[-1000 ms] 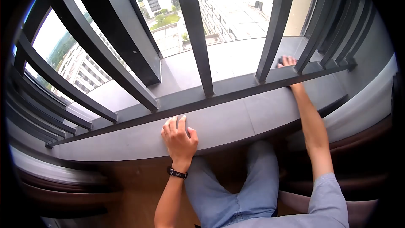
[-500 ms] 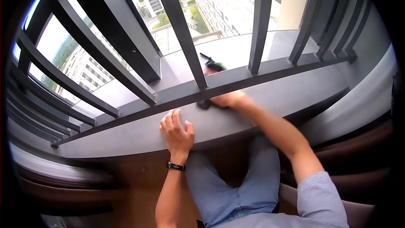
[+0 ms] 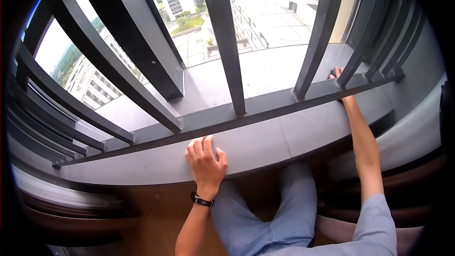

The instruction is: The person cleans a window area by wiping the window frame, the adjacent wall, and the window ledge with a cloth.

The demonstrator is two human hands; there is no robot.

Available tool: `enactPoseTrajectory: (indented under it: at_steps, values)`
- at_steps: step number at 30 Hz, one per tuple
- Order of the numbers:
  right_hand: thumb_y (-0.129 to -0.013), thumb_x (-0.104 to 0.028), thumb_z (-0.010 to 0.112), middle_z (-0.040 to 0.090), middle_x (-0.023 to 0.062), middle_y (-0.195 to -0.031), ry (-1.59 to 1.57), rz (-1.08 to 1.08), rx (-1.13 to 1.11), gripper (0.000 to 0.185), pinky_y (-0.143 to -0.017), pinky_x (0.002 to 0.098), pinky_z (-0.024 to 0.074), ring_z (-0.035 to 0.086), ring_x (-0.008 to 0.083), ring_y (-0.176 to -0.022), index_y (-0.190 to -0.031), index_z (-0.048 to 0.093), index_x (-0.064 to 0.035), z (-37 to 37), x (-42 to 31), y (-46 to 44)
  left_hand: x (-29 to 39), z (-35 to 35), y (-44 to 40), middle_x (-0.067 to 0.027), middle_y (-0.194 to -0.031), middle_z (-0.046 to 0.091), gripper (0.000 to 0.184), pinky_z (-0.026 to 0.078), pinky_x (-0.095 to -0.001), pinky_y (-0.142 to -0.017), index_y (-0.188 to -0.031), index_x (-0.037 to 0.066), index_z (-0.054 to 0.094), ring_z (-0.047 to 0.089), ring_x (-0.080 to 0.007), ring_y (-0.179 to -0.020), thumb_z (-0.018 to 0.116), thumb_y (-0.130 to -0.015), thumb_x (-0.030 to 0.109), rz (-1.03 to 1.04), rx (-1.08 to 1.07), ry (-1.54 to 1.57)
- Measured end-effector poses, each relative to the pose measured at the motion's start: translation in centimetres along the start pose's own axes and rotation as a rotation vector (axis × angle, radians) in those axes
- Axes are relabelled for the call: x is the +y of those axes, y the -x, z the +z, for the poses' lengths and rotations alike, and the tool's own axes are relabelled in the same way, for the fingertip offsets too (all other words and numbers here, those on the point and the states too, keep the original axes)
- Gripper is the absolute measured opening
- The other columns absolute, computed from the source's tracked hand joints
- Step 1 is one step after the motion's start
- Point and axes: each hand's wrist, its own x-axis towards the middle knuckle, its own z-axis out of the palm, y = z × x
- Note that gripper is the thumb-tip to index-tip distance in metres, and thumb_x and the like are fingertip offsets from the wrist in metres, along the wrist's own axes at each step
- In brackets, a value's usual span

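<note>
My left hand (image 3: 207, 163) lies on the near part of the grey tiled sill (image 3: 256, 140), its fingers bent a little and apart, with nothing in it. At the right, my right hand (image 3: 338, 73) reaches under the bottom rail (image 3: 270, 105), and its fingers show on the far side between the bars. They are closed around a small black object (image 3: 332, 74). Rail and bars cover most of that hand and much of the object, so its kind cannot be made out.
Upright dark metal bars (image 3: 222, 42) rise from the rail in front of me. Behind them is a thick window frame post (image 3: 151, 52), with rooftops and buildings outside. A pale curtain (image 3: 403, 137) hangs at the right. My knees are against the sill's near edge.
My right hand has moved right along the sill, still under the rail, with the black object, which showed some green before. My left hand stays on the sill. The view has shifted slightly.
</note>
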Motion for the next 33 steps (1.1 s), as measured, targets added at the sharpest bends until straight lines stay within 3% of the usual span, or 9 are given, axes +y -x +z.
enactPoseTrajectory:
  at_steps: [10, 13, 15, 20, 23, 26, 29, 31, 33]
  values:
    - [-0.091, -0.037, 0.057, 0.05, 0.0223, -0.145, -0.772, -0.436, 0.18, 0.058, -0.114, 0.0523, 0.0326, 0.045, 0.0367, -0.139, -0.139, 0.053, -0.0049, -19.4, -42.7, -5.6, -0.3, -0.1, 0.4, -0.0157, -0.128, 0.057, 0.042, 0.038, -0.047, -0.104, -0.121, 0.004, 0.059, 0.05, -0.0349, -0.12, 0.062, -0.08, 0.015, -0.053, 0.033, -0.002]
    - [-0.093, -0.031, 0.052, 0.054, 0.025, -0.14, -0.556, -0.632, 0.239, 0.053, -0.109, 0.0522, 0.0387, 0.052, 0.0386, -0.131, -0.138, 0.054, -0.0039, -21.4, -40.0, -2.1, -0.4, 0.3, 0.1, -0.0164, -0.131, 0.056, 0.046, 0.038, -0.0477, -0.104, -0.126, 0.005, 0.058, 0.05, -0.0353, -0.12, 0.062, -0.081, 0.017, -0.032, 0.046, 0.018]
    - [-0.094, -0.029, 0.05, 0.06, 0.0266, -0.128, -0.644, -0.521, -0.248, 0.045, -0.1, 0.051, 0.045, 0.059, 0.0414, -0.115, -0.129, 0.059, -0.0015, -23.9, -33.4, -2.2, -0.8, 0.5, 0.4, -0.0176, -0.134, 0.055, 0.051, 0.037, -0.0484, -0.106, -0.132, 0.006, 0.056, 0.049, -0.0361, -0.122, 0.061, -0.082, 0.02, -0.004, 0.025, -0.035]
    - [-0.092, -0.02, 0.056, 0.069, 0.0149, -0.093, -0.318, -0.206, 0.04, 0.019, -0.08, 0.0519, 0.051, 0.066, 0.0383, -0.085, -0.098, 0.067, -0.0056, -11.8, -9.6, 3.9, -0.6, 0.2, 0.5, -0.02, -0.137, 0.054, 0.043, 0.036, -0.0488, -0.108, -0.125, 0.005, 0.065, 0.045, -0.0368, -0.128, 0.06, -0.085, 0.019, -0.007, -0.015, -0.079]
    - [-0.095, -0.027, 0.051, 0.068, 0.0172, -0.111, -0.2, 0.122, -0.142, 0.033, -0.099, 0.0526, 0.0443, 0.059, 0.0374, -0.113, -0.111, 0.067, -0.0033, -8.7, 0.3, 6.9, -0.4, 0.3, 0.3, -0.019, -0.136, 0.056, 0.043, 0.037, -0.0482, -0.108, -0.124, 0.005, 0.065, 0.046, -0.0361, -0.127, 0.06, -0.084, 0.018, 0.003, -0.017, -0.068]
    - [-0.096, -0.036, 0.049, 0.056, 0.0207, -0.137, -0.175, 0.357, -0.466, 0.047, -0.112, 0.0499, 0.0356, 0.05, 0.0379, -0.129, -0.131, 0.061, -0.0068, -9.5, -0.5, 3.1, -0.3, 0.3, 0.3, -0.0178, -0.134, 0.057, 0.042, 0.037, -0.0474, -0.107, -0.122, 0.004, 0.065, 0.047, -0.0353, -0.126, 0.06, -0.083, 0.017, 0.004, -0.02, -0.068]
    - [-0.095, -0.034, 0.05, 0.053, 0.0198, -0.139, -0.139, -0.138, 0.248, 0.047, -0.111, 0.0477, 0.0364, 0.051, 0.0387, -0.127, -0.134, 0.058, -0.008, 4.7, -2.0, 0.0, -0.1, 0.2, 0.1, -0.0169, -0.132, 0.058, 0.04, 0.038, -0.0467, -0.106, -0.12, 0.003, 0.066, 0.049, -0.0347, -0.125, 0.061, -0.082, 0.016, 0.016, -0.023, -0.06]
    - [-0.094, -0.031, 0.052, 0.058, 0.0183, -0.121, -0.262, 0.002, -0.208, 0.035, -0.097, 0.0533, 0.0454, 0.054, 0.0407, -0.116, -0.111, 0.067, -0.0056, -13.8, -15.9, -5.8, 0.0, 0.2, 0.1, -0.0169, -0.131, 0.058, 0.041, 0.038, -0.0468, -0.106, -0.12, 0.003, 0.065, 0.049, -0.0345, -0.124, 0.061, -0.082, 0.016, 0.008, -0.022, -0.05]
    - [-0.09, -0.034, 0.055, 0.059, 0.0166, -0.122, -0.224, -0.36, 0.083, 0.038, -0.096, 0.0561, 0.045, 0.053, 0.0377, -0.12, -0.11, 0.067, -0.0039, -13.5, -25.0, -8.5, 0.0, 0.1, 0.0, -0.0168, -0.13, 0.058, 0.041, 0.038, -0.0468, -0.106, -0.121, 0.003, 0.064, 0.049, -0.0344, -0.124, 0.061, -0.082, 0.016, 0.0, -0.02, -0.041]
